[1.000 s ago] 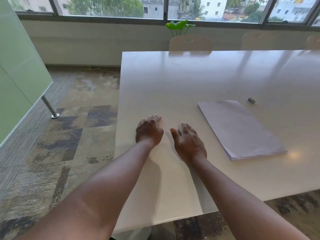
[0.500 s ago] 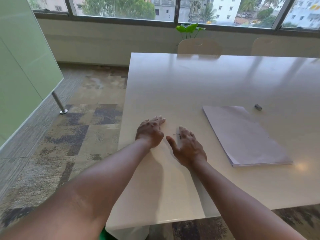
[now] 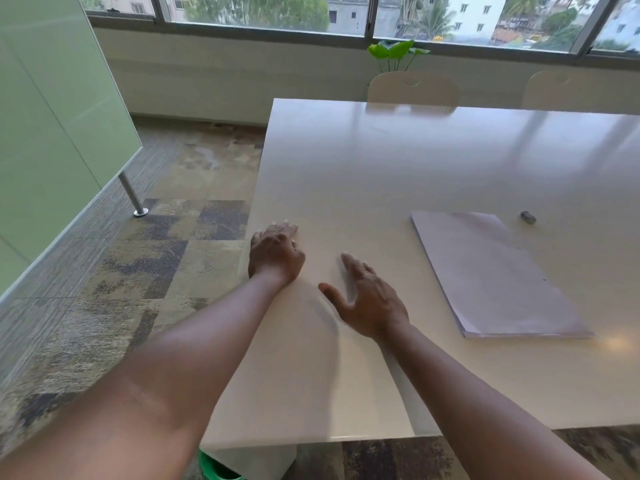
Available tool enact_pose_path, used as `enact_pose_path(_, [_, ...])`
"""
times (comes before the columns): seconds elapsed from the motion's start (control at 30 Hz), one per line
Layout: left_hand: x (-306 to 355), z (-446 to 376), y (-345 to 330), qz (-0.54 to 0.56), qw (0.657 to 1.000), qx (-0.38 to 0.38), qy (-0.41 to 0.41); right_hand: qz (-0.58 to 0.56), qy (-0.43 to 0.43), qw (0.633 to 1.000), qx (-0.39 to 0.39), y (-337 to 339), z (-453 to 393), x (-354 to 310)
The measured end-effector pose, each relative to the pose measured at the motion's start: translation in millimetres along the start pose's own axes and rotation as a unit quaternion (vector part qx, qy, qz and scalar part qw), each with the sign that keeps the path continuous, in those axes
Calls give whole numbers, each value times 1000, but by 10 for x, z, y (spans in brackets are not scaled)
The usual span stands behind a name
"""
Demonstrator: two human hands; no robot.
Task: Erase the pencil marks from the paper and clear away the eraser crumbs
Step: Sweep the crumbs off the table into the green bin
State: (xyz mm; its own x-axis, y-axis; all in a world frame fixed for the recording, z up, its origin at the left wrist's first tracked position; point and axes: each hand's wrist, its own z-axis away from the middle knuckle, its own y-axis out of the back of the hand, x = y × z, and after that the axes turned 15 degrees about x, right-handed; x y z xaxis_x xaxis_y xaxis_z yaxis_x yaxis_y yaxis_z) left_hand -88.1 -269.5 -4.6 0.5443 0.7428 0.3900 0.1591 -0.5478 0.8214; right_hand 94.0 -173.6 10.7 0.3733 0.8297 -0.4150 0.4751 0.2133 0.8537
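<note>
The left hand [image 3: 275, 254] lay palm down at the left edge of the white surface [image 3: 398, 161], fingers loosely bent, holding nothing. The right hand [image 3: 369, 299] hovered just beside it, blurred, fingers spread and empty. Well to the right lay the stack of paper [image 3: 491, 271], the small grey eraser [image 3: 528, 217] near its far corner.

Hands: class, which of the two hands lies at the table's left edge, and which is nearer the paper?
The left hand rests at the left edge of the table. The right hand, fingers spread, is nearer the paper. Neither holds anything.
</note>
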Motion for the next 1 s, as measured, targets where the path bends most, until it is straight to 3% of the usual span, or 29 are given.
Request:
enact_pose_path(0.2, [-5, -13, -24, -5, 1000, 5, 1, -4, -97, 993, 62, 2, 26, -24])
enact_pose_path(0.4, [-12, -4, -45, 2, 1000, 13, 3, -26, 15, 999, -11, 36, 30, -11])
enact_pose_path(0.57, [-15, -7, -51, 5, 1000, 15, 8, -32, -80, 994, 64, 34, 39, -19])
enact_pose_path(0.67, [-18, -17, -51, 6, 1000, 17, 8, 3, -47, 999, 24, 16, 12, -26])
enact_pose_path(0.8, [-10, -38, -54, 5, 1000, 24, 12, -34, 21, 998, -42, 56, -2, -1])
enact_pose_path(0.9, [-8, -49, -65, 3, 1000, 26, 17, -83, -23, 996, -1, 53, 27, 17])
enact_pose_path(1.0, [-18, -47, -65, 5, 999, 29, 20, -62, -86, 993, 55, 32, 34, -3])
